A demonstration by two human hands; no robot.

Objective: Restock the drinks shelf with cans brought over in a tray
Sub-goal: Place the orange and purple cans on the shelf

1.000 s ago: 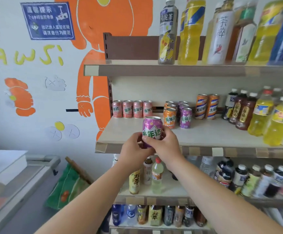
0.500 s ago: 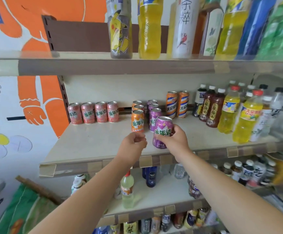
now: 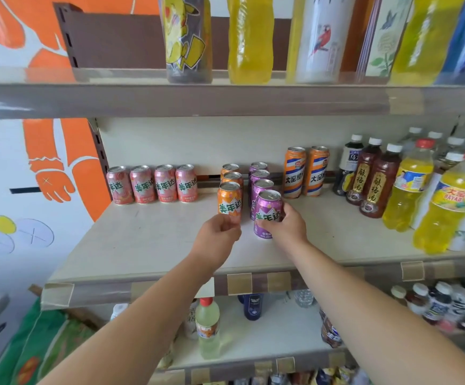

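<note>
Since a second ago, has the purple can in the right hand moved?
Yes. The purple can went inward from the front edge of the shelf to the head of the purple row, right hand gripping it.

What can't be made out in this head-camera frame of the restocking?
tray: outside the head view.
left hand: its curled fingers overlap the base of the front orange can; touch or grip is unclear.
purple can: the right hand gripping it hides its lower right side.
rear purple cans: labels hidden by the held can.
top-shelf bottles: caps cut off by the top edge.
</note>
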